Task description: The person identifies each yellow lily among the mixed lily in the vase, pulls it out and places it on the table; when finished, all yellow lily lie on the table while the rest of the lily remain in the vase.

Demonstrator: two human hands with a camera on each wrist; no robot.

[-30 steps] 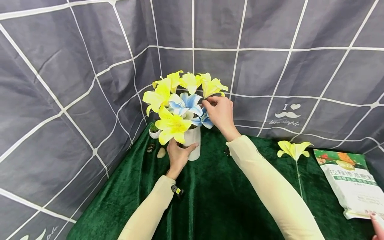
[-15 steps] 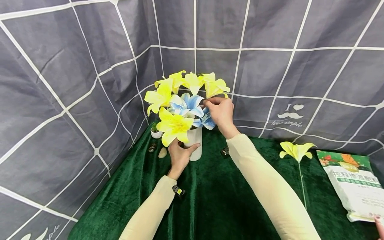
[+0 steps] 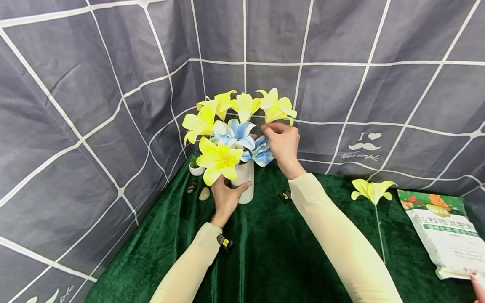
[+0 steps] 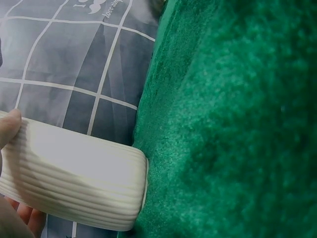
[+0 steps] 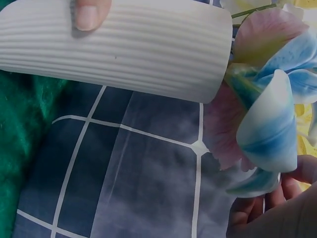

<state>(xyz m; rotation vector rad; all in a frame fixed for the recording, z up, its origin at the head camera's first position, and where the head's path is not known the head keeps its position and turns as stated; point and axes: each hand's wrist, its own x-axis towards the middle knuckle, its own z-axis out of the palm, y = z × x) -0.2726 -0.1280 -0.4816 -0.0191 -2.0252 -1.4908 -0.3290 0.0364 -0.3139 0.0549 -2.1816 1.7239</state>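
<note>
A white ribbed vase (image 3: 247, 174) stands upright with yellow and blue artificial lilies in it. My left hand (image 3: 225, 198) grips its lower left side, thumb across the front; the left wrist view shows the vase (image 4: 74, 173) between thumb and fingers. Above the vase's right side, my right hand (image 3: 284, 143) pinches just below the right-hand yellow lily (image 3: 278, 108), seemingly at its stem, which the fingers hide. Near that hand is a blue lily (image 3: 260, 151). Pink petals (image 5: 267, 32) show by the vase mouth in the right wrist view.
A single yellow lily (image 3: 373, 191) lies on the green velvet cloth (image 3: 288, 252) at right, beside a white and green bag (image 3: 447, 240). Another person's fingertip (image 3: 476, 281) touches the bag. Left of the vase are a small potted plant (image 3: 196, 168) and stones (image 3: 204, 193). Grey checked fabric hangs behind.
My right hand has shifted slightly right, and the right-hand yellow lily has moved right with it, away from the neighbouring yellow blooms. The left hand stays on the vase.
</note>
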